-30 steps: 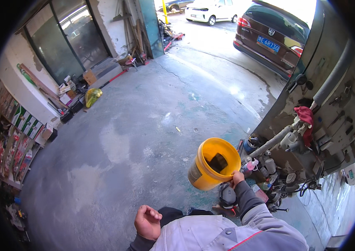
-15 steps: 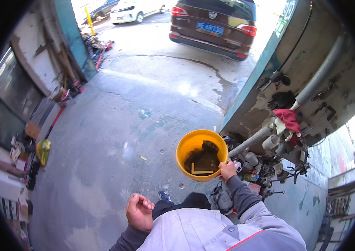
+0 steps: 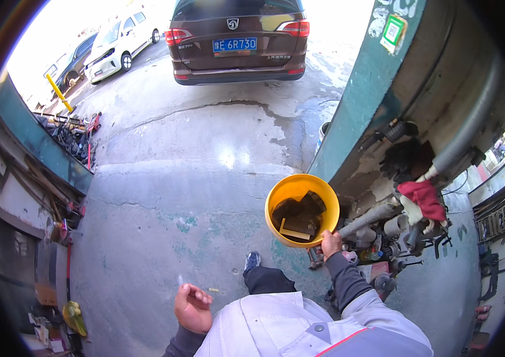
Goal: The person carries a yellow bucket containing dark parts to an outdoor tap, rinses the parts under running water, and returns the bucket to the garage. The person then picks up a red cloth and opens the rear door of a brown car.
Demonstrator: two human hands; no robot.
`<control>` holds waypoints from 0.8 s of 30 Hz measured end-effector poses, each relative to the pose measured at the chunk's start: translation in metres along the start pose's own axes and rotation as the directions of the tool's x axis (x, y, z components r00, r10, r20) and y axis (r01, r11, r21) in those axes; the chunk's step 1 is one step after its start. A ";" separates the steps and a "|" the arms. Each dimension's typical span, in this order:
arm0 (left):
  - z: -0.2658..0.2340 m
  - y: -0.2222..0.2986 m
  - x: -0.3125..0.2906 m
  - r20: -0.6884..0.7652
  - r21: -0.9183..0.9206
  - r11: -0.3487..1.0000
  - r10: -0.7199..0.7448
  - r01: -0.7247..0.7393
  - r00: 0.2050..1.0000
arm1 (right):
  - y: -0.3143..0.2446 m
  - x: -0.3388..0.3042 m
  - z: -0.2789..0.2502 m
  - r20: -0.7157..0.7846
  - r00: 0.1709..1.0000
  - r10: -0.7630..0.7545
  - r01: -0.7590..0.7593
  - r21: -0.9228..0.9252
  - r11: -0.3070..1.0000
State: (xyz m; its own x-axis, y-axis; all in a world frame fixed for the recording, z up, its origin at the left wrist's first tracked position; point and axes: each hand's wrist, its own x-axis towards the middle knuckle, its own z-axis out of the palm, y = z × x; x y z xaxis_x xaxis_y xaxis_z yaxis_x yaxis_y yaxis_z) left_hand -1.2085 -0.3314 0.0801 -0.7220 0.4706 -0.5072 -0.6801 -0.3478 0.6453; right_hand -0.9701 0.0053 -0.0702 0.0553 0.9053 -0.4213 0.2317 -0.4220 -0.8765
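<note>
"Above the grey floor (image 3: 145, 238), ahead of the person and to the right, where is the yellow bucket (image 3: 299, 185)?"

"At the right grip (image 3: 331, 244), its mouth facing up toward the view. In this view it sits just beside the grey pipe (image 3: 371, 220) and the pile of bottles and tools (image 3: 374, 254) along the right-hand wall."

"How does that grip stand?"

"Closed on the near right edge of the bucket. Whether the fingers hook a handle or pinch the rim, I cannot tell."

"And the left grip (image 3: 193, 309)?"

"Well apart from the bucket, fingers loosely curled; nothing shows in it."

"What's inside?"

"Dark stuff (image 3: 315, 202) I can't name for sure, plus 1 pale L-shaped strip (image 3: 295, 232) toward the side nearest the person."

"How is such a bucket best held?"

"A hold at 1 edge likely lets it tip or swing, so I'd favour a firm wrist and a level rim. If it's heavy, the left grip could steady the other side. I'd leave room by the pipe, too."

"And the feet?"

"Only 1 shoe (image 3: 252, 262) shows, left of the bucket; I'd hold the load away from that leg."
</note>
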 end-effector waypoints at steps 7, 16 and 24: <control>0.117 0.066 0.155 0.163 0.081 0.995 0.044 -0.058 0.986 | -0.086 0.115 0.101 -0.101 0.948 0.302 -0.277 0.210 0.938; 0.233 0.106 0.396 0.217 0.115 0.980 -0.183 0.161 0.959 | -0.139 0.226 0.229 -0.198 0.939 0.282 -0.241 0.210 0.948; 0.380 0.145 0.580 0.347 0.360 0.880 -0.435 0.310 0.831 | -0.246 0.309 0.345 -0.502 0.838 0.214 -0.131 0.195 0.972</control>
State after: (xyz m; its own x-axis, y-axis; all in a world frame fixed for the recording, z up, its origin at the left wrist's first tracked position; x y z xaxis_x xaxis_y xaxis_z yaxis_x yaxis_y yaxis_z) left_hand -1.6774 0.1990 0.0970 -0.2599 0.8237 -0.5040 -0.7769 0.1316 0.6158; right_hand -1.3446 0.3720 -0.0653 0.5840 0.6925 -0.4236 0.0281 -0.5387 -0.8420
